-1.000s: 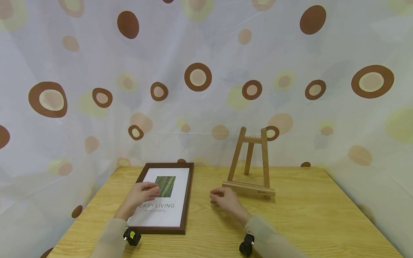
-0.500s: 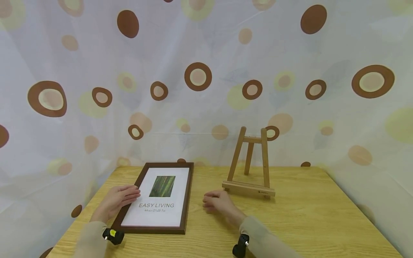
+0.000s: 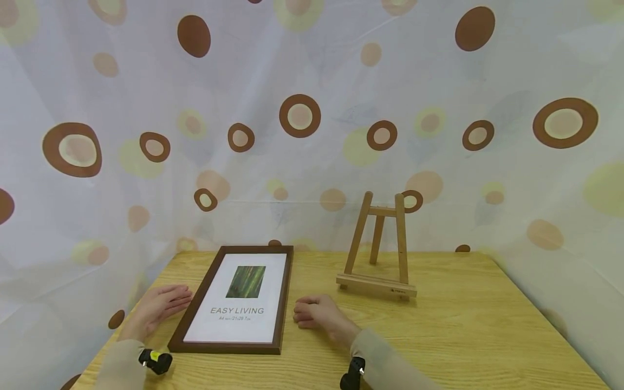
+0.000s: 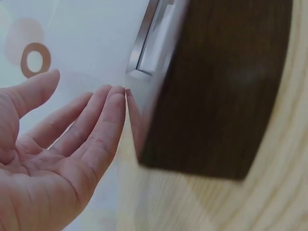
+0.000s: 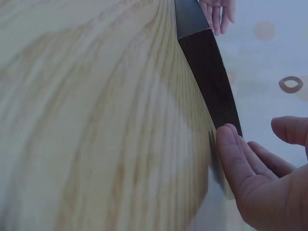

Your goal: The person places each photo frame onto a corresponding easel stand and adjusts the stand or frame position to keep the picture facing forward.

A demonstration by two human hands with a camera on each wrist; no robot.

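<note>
A picture frame (image 3: pixel 201 303) with a dark brown border lies flat on the table, its white sheet showing a green picture and the words "EASY LIVING". Beside its left edge is my left hand (image 3: pixel 158 307), fingers extended toward the border; in the left wrist view the fingertips are close to the frame's side (image 4: pixel 211 96), and whether they touch cannot be told. My right hand (image 3: pixel 322 317) is on the other side, a little away from the right border in the head view, with fingers slightly bent. Neither hand holds anything.
A small wooden easel (image 3: pixel 376 283) stands on the right half of the wooden table (image 3: pixel 463 325), behind my right hand. A pale curtain (image 3: pixel 331 65) with brown and yellow spots hangs behind the table and along both sides.
From above the picture frame, my left hand has moved left and down to its left side. My right hand has shifted left toward the frame's right side. Frame and easel have stayed put.
</note>
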